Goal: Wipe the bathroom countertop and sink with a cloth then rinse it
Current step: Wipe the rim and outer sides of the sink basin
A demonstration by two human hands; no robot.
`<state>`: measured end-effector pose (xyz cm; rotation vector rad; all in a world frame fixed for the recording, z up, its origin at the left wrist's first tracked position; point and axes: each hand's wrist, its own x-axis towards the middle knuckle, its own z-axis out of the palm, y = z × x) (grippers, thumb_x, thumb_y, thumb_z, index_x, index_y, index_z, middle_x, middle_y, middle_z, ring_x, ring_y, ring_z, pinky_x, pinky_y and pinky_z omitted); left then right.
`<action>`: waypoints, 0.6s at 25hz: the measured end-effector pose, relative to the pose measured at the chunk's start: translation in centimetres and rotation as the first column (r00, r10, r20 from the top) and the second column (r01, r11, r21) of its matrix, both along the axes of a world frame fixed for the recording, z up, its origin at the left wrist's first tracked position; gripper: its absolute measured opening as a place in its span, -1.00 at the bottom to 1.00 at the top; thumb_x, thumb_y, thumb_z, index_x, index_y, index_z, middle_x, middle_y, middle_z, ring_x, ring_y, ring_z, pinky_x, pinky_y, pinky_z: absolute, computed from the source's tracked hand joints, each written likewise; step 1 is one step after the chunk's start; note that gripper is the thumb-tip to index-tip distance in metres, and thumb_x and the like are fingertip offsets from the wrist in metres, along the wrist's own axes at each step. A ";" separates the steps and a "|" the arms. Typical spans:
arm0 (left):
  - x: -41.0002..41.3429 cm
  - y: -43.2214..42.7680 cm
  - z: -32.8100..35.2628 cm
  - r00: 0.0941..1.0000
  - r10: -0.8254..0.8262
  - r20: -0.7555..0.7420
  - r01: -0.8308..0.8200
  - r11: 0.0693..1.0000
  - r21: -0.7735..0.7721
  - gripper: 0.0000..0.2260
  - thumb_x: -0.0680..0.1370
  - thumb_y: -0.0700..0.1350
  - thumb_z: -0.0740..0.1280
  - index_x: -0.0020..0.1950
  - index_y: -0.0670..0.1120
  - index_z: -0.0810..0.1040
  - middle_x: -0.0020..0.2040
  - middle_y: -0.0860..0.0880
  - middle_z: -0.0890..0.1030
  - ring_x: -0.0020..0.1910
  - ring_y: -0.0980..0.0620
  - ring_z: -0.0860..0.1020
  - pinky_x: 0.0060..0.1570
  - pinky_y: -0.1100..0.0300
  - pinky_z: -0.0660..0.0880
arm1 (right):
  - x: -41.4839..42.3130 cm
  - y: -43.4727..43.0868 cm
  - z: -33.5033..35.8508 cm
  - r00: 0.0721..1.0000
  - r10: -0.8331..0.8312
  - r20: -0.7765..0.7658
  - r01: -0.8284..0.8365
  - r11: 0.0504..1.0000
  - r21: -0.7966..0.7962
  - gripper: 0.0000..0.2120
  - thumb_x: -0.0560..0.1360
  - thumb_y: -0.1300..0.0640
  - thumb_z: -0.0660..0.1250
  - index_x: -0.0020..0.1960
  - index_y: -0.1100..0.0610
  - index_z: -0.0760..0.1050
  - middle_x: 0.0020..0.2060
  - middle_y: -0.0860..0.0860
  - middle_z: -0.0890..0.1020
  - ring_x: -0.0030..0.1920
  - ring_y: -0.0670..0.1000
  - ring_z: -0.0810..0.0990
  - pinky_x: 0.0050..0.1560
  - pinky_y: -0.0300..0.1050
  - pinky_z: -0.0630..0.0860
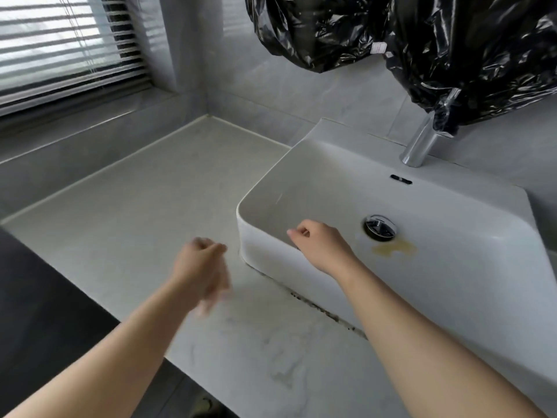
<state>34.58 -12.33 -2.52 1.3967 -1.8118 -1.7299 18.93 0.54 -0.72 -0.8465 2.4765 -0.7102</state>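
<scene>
A white rectangular sink (452,206) sits on a pale marble countertop (135,206). A yellowish stain (394,248) lies in the basin just in front of the chrome drain (380,226). My right hand (322,245) hangs over the sink's front left rim, fingers curled in loosely with nothing in them. My left hand (202,267) is blurred above the countertop to the left of the sink, fingers curled, and it holds nothing that I can see. No cloth is in view.
A chrome faucet (420,144) rises at the back of the sink, its top wrapped in black plastic (452,49) that hangs off the wall. Dark grime (325,312) lines the seam at the sink's base. A window with blinds (60,46) is at the left.
</scene>
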 end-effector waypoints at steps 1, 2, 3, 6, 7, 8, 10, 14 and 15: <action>-1.5 1.3 -0.5 0.996 0.025 -0.083 -0.010 0.983 0.186 -0.64 0.58 -0.04 0.18 -0.17 -0.35 0.47 -0.49 -0.22 0.48 -0.63 -0.06 0.44 -0.53 0.20 0.38 | 0.1 0.0 0.1 1.000 -0.007 -0.023 0.007 1.000 -0.007 -0.69 0.55 -0.11 0.16 -0.11 0.12 0.48 -0.17 0.05 0.59 -0.10 0.13 0.53 -0.14 -0.10 0.41; -2.8 2.5 -0.7 0.981 0.102 -0.166 -0.040 0.939 0.341 -0.57 0.62 0.01 0.10 -0.09 -0.37 0.45 -0.45 -0.22 0.47 -0.61 -0.06 0.46 -0.52 0.21 0.40 | 0.0 0.0 0.2 0.999 -0.015 -0.041 0.014 1.000 -0.019 -0.69 0.55 -0.10 0.16 -0.10 0.13 0.49 -0.15 0.07 0.60 -0.08 0.14 0.54 -0.11 -0.08 0.44; -3.7 3.6 -0.5 0.957 0.187 -0.223 -0.072 0.893 0.443 -0.58 0.64 0.01 0.04 -0.05 -0.34 0.43 -0.41 -0.21 0.47 -0.58 -0.05 0.50 -0.53 0.23 0.44 | 0.0 0.1 0.3 0.998 -0.023 -0.054 0.021 0.999 -0.033 -0.69 0.55 -0.09 0.16 -0.12 0.14 0.49 -0.17 0.08 0.60 -0.10 0.15 0.54 -0.11 -0.08 0.45; -4.1 5.2 -0.5 0.836 0.447 -0.317 -0.164 0.756 0.634 -0.77 0.64 -0.17 0.04 -0.11 -0.18 0.42 -0.28 -0.10 0.54 -0.38 0.03 0.55 -0.45 0.22 0.52 | 0.2 0.4 0.2 0.995 -0.005 -0.097 0.001 0.999 -0.038 -0.68 0.56 -0.05 0.15 -0.25 0.14 0.39 -0.30 0.07 0.52 -0.20 0.16 0.48 -0.21 -0.09 0.40; -4.0 5.4 -0.9 0.799 0.510 -0.317 -0.191 0.716 0.672 -0.80 0.62 -0.20 0.06 -0.07 -0.17 0.46 -0.20 -0.08 0.57 -0.28 -0.01 0.55 -0.36 0.14 0.54 | 0.3 0.3 0.2 0.994 0.004 -0.107 -0.008 0.999 -0.039 -0.67 0.56 -0.05 0.14 -0.28 0.14 0.35 -0.34 0.07 0.49 -0.23 0.16 0.45 -0.25 -0.09 0.36; -4.1 5.9 -0.9 0.783 0.538 -0.314 -0.225 0.714 0.663 -0.83 0.60 -0.20 0.09 -0.03 -0.15 0.48 -0.18 -0.07 0.58 -0.26 -0.01 0.56 -0.34 0.13 0.52 | 0.3 0.3 0.2 0.994 0.009 -0.111 -0.014 0.999 -0.040 -0.65 0.57 -0.04 0.14 -0.30 0.15 0.32 -0.37 0.07 0.46 -0.25 0.17 0.43 -0.28 -0.09 0.33; -4.7 7.0 -1.0 0.787 0.522 -0.329 -0.297 0.787 0.540 -0.89 0.59 -0.19 0.15 -0.05 -0.09 0.45 -0.29 -0.05 0.56 -0.40 0.01 0.53 -0.46 0.22 0.46 | 0.2 0.2 0.2 0.994 0.011 -0.110 -0.014 1.000 -0.028 -0.65 0.57 -0.02 0.13 -0.30 0.16 0.31 -0.39 0.07 0.44 -0.27 0.16 0.40 -0.32 -0.09 0.29; -6.8 6.8 -2.5 0.726 0.603 -0.329 -0.366 0.745 0.557 -0.63 0.58 0.02 0.20 0.36 0.01 0.23 0.15 -0.09 0.53 0.05 -0.11 0.57 0.02 -0.05 0.52 | 0.3 0.1 0.2 0.992 0.013 -0.125 -0.012 1.000 0.006 -0.66 0.57 -0.02 0.11 -0.30 0.16 0.31 -0.37 0.07 0.45 -0.26 0.17 0.40 -0.38 -0.11 0.24; -7.4 6.9 -2.7 0.728 0.594 -0.343 -0.326 0.739 0.589 -0.64 0.60 0.03 0.15 0.36 -0.03 0.22 0.03 -0.09 0.55 -0.08 -0.10 0.58 -0.10 0.03 0.55 | 0.3 0.0 0.2 0.991 0.011 -0.132 -0.011 1.000 0.006 -0.66 0.57 -0.02 0.11 -0.29 0.16 0.33 -0.37 0.08 0.45 -0.25 0.18 0.41 -0.37 -0.09 0.26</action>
